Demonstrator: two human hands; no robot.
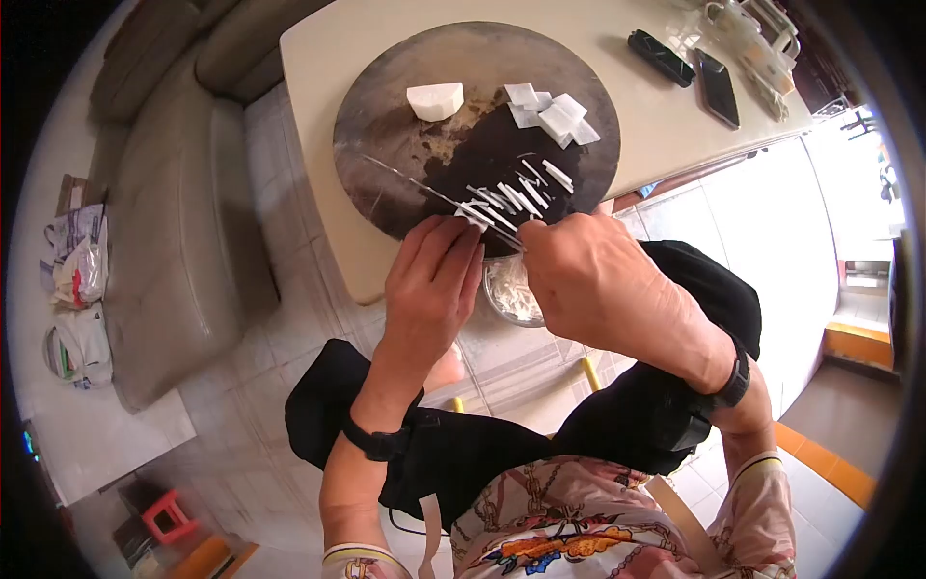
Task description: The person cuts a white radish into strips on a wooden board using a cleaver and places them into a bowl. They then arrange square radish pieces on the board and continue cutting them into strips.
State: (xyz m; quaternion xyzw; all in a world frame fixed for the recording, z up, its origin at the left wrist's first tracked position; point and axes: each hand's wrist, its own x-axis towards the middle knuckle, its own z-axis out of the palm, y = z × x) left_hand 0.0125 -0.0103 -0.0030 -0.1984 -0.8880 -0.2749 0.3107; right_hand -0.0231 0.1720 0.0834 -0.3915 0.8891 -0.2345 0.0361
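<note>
On a dark round board [386, 87], my right hand [584, 261] is closed round the handle of a knife. The knife's thin blade [410, 179] reaches up and left across the board. My left hand [436, 265] has its fingertips bent together on white pieces [473, 214] at the board's near edge, beside the blade. Thin white strips [521, 198] lie just beyond the blade. Farther back are a thick white block [435, 101] at the left and a pile of flat white slices [559, 118] at the right.
A bowl of white shreds [513, 289] is below the board, partly behind my right hand. The cream table [323, 203] holds a black case [662, 58], a phone [717, 87] and a plastic bag [752, 43] at the right. A sofa [183, 241] stands at the left.
</note>
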